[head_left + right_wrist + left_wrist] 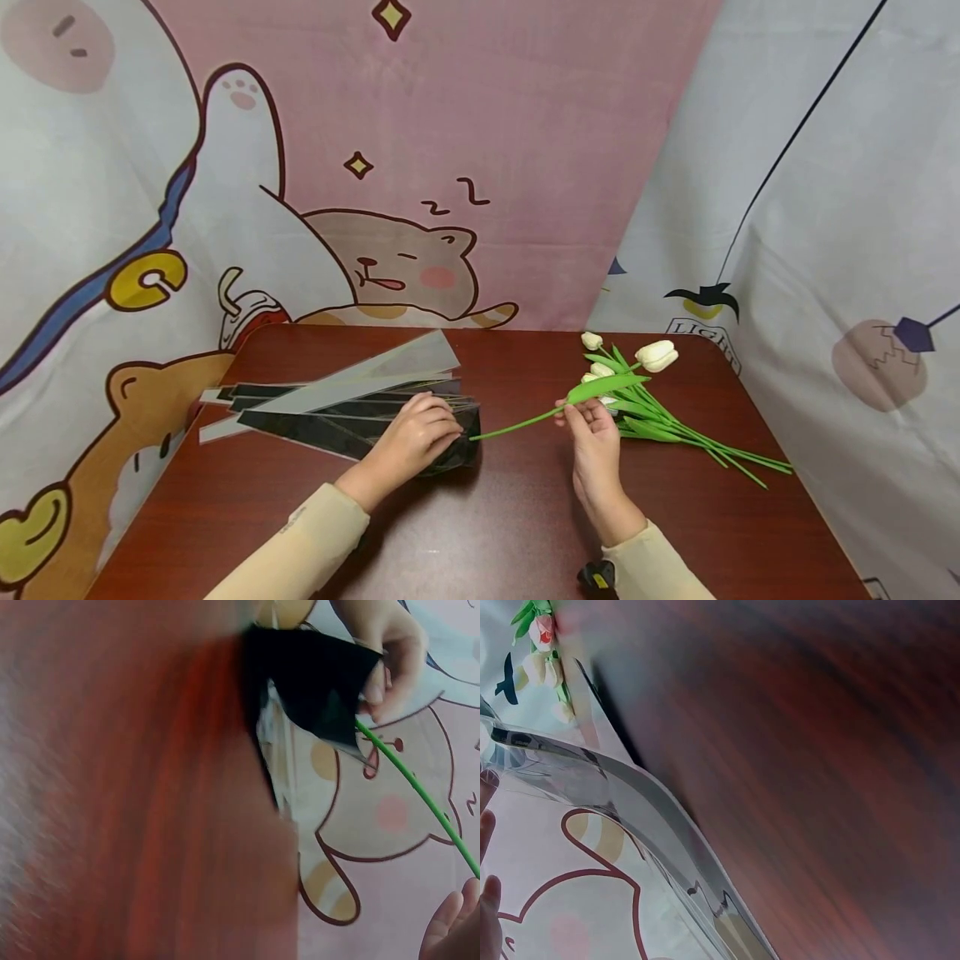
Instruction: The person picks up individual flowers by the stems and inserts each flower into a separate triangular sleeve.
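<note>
Stretching between hands (420,425) (597,450): green stem (517,428), contact at left unclear.

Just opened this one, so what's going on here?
A person is handling a flower stem and a wrapper at a table. The right hand holds the green stem near its leaf, while the left hand grips the dark wrapper near its end. The stem's far end meets the wrapper there; whether it has gone inside is hard to tell. More white tulips lie beside the right hand.
</note>
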The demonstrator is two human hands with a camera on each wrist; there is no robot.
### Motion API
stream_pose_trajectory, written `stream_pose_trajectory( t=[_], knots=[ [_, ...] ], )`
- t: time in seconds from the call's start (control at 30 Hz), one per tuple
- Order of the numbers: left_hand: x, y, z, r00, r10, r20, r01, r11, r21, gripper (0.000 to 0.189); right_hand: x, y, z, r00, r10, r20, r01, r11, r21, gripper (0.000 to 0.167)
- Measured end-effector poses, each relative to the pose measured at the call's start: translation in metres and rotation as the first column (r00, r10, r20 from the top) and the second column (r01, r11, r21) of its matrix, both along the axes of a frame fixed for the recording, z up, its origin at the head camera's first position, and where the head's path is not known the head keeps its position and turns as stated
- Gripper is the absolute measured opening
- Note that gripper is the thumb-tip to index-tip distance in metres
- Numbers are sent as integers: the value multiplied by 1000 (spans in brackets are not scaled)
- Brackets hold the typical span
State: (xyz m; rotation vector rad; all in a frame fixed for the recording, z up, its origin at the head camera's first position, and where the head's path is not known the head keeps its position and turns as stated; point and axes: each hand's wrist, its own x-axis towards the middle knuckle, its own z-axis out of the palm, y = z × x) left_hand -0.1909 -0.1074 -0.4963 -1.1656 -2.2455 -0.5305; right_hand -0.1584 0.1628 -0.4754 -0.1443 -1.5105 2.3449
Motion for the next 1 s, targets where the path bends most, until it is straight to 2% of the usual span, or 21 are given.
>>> stream_pose_trajectory(
  t=[0.37, 0.67, 1.0],
  knots=[
    [0, 2, 3, 1000, -2, 9, 2, 1000, 13, 6, 6, -18, -15, 997, 71, 23, -72, 997, 37, 10],
    [1, 5, 5, 1000, 10, 11, -10, 1000, 29, 7, 8, -25, -18, 996, 84, 33, -86, 995, 49, 9],
    [3, 6, 5, 999, 40, 23, -42, 997, 65, 8, 10, -33, -20, 993, 109, 48, -113, 990, 83, 19]
  ],
)
